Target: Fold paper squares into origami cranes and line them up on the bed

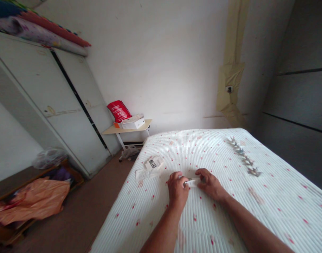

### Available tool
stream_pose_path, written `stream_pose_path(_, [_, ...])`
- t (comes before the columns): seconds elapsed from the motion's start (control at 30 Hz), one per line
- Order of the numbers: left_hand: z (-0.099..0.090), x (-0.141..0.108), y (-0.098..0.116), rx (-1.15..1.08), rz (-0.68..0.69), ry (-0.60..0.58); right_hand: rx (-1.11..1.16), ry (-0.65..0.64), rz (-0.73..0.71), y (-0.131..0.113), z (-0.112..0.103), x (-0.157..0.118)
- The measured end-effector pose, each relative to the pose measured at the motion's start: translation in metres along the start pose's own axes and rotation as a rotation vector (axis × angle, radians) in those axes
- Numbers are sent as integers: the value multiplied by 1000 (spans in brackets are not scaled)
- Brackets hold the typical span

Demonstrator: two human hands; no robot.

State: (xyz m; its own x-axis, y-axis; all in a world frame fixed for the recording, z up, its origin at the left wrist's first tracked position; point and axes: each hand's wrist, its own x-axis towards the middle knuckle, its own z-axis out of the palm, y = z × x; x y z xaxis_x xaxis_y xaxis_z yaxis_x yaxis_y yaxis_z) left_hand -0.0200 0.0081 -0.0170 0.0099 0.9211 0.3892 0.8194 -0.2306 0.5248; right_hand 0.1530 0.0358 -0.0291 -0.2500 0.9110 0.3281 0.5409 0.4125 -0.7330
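Over the middle of the bed, my left hand (176, 188) pinches one end of a small folded strip of printed paper (193, 182). The other end sits in the curled fingers of my right hand (210, 183). My fingertips hide both ends of the strip. Left of my hands lies a small loose pile of printed paper sheets (153, 163). Farther off to the right, several grey-white pointed shapes that look like folded paper (245, 158) form a slanting row on the cover.
The bed (161, 232) has a white ribbed cover with red specks. Beyond its far left corner stands a small table (110, 130) with a red bag (119, 110) and a white box (134, 123). A wardrobe (63, 102) and an orange cloth or bag (37, 198) are at the left.
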Motion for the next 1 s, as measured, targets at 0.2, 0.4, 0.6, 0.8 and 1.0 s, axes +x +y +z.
stream_pose_path(0.2, [1, 0, -1, -47, 29, 30, -30, -50, -56, -6, -3, -2])
stream_pose_path(0.4, [3, 1, -8, -14, 22, 27, -77, -14, -230, -12, -3, -5])
stream_pose_path(0.6, [4, 1, -8, 17, 25, 17, -144, -81, -316, -21, -2, -8])
stream_pose_path(0.8, [1, 3, -11, 57, 7, -14, -275, -91, -257, -18, -6, -6])
stream_pose_path(1.0, [-5, 7, -17, 156, 37, -57, -395, -130, -309, -29, -9, -7])
